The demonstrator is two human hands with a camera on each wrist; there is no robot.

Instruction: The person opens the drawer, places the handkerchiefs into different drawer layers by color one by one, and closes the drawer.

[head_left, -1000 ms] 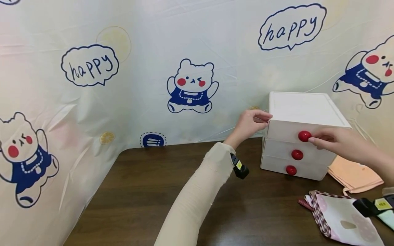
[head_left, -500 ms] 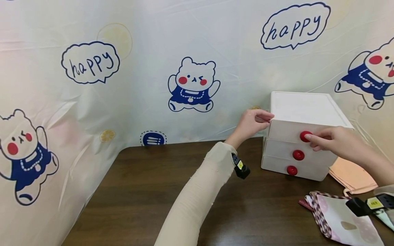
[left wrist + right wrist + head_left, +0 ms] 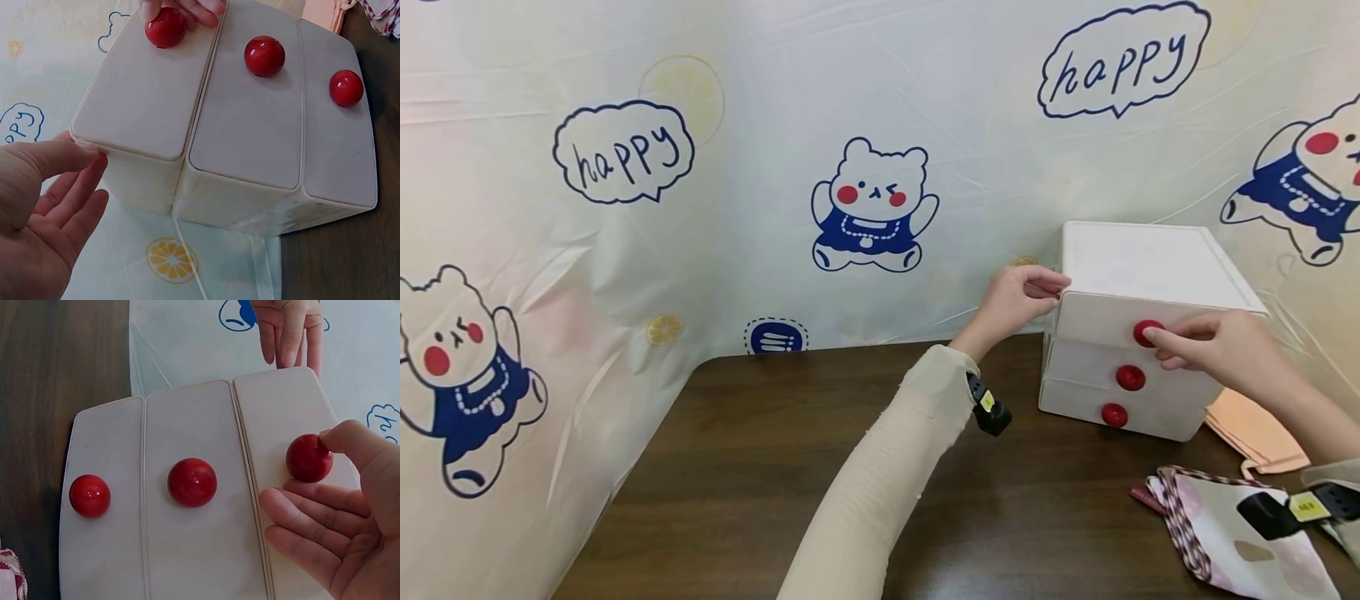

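Observation:
A white three-drawer box (image 3: 1157,258) stands at the right of the table, with a round red knob on each drawer front. My right hand (image 3: 1232,346) pinches the top drawer's red knob (image 3: 309,458), thumb on one side and forefinger against the other. The middle knob (image 3: 192,482) and bottom knob (image 3: 89,495) are untouched. At the box's upper left front corner is my left hand (image 3: 1011,304), its thumb and forefinger tips touching the edge. Seen from the left wrist, the other fingers (image 3: 84,206) of that hand extend loosely beside the box's side.
A folded patterned cloth (image 3: 1232,525) with a checked border lies on the dark wooden table (image 3: 775,467) in front of the box. An orange cloth (image 3: 1258,429) lies beside the box's right side. Behind stands a printed curtain (image 3: 737,233) with cartoon bears.
My right thumb has moved left onto the top knob, and the right wrist has come in a little closer. My left hand stays at the corner.

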